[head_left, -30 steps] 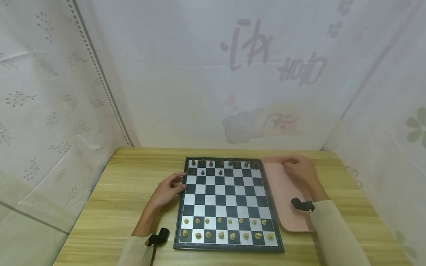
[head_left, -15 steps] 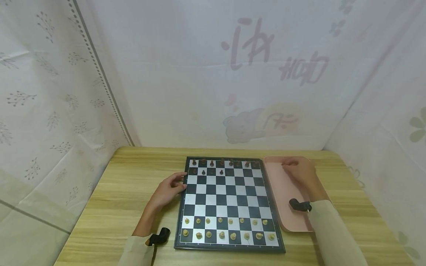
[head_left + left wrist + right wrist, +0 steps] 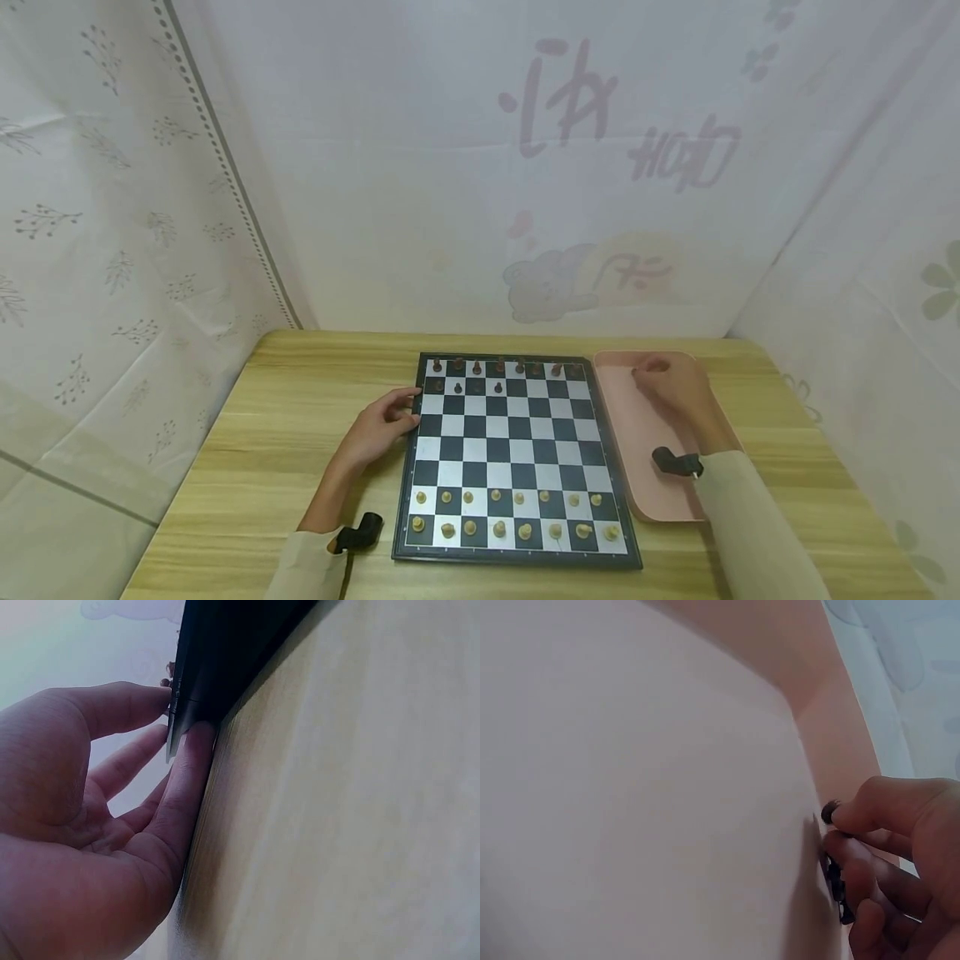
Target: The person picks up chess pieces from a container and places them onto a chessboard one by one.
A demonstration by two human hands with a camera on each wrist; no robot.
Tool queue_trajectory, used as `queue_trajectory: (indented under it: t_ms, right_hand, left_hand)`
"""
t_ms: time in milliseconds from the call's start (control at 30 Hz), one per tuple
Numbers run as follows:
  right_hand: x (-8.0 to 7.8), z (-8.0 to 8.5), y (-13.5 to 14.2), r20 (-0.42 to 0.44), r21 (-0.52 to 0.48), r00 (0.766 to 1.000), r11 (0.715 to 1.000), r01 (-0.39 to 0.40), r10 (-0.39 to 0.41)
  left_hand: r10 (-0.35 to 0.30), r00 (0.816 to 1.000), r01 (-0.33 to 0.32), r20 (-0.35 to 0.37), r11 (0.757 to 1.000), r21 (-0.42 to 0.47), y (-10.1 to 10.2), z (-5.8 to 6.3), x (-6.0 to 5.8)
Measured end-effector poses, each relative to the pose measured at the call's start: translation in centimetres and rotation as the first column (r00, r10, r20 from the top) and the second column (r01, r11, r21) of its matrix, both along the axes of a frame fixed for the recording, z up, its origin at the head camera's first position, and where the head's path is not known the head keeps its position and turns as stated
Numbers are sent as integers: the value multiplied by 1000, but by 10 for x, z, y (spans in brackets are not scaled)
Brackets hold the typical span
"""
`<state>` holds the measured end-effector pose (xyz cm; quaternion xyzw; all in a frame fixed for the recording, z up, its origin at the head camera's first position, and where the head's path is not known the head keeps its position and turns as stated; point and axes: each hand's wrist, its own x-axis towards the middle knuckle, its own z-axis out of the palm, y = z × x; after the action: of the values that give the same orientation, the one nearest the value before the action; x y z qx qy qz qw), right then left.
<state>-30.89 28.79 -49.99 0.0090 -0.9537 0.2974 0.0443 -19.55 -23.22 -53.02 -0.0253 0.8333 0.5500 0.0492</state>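
The chessboard (image 3: 517, 454) lies flat on the table, pale pieces (image 3: 498, 528) in two near rows and dark reddish pieces (image 3: 477, 367) along the far side. At its left edge my left hand (image 3: 369, 432) rests with loosely bent fingers; in the left wrist view the fingertips touch the board's dark side (image 3: 214, 667). Over the far end of the pink tray (image 3: 637, 450), my right hand (image 3: 678, 387) pinches a dark chess pawn (image 3: 829, 812) between thumb and finger, its round head showing and the rest covered. Other dark chess pieces (image 3: 837, 889) lie beneath the fingers by the tray wall.
The tray stands close against the board's right side. Behind the wooden table (image 3: 330, 367) hangs a white printed cloth (image 3: 420, 208), with more cloth at both sides. Each wrist carries a black camera mount, such as the left one (image 3: 360, 533).
The right hand stays at the tray's far end, its fingertips shifting only slightly. The left hand holds its place at the board's edge; the whole view moved a little.
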Motion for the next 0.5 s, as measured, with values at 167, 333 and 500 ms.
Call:
queue_trajectory:
  t_ms: [167,333,500]
  right_hand:
    - [0,-1,-1,-9,0,1000,1000,-27,27]
    - [1,-2,-3,-23,23,999,999,-42,43]
    - [0,-4,-4,-40,60,998,997,-51,53]
  left_hand:
    - [2,1000,-2,4,1000,0,0,0,0]
    - [1,1000,-1,3,1000,-2,0,-1,0]
    - [1,1000,-1,0,1000,-1,0,-1,0]
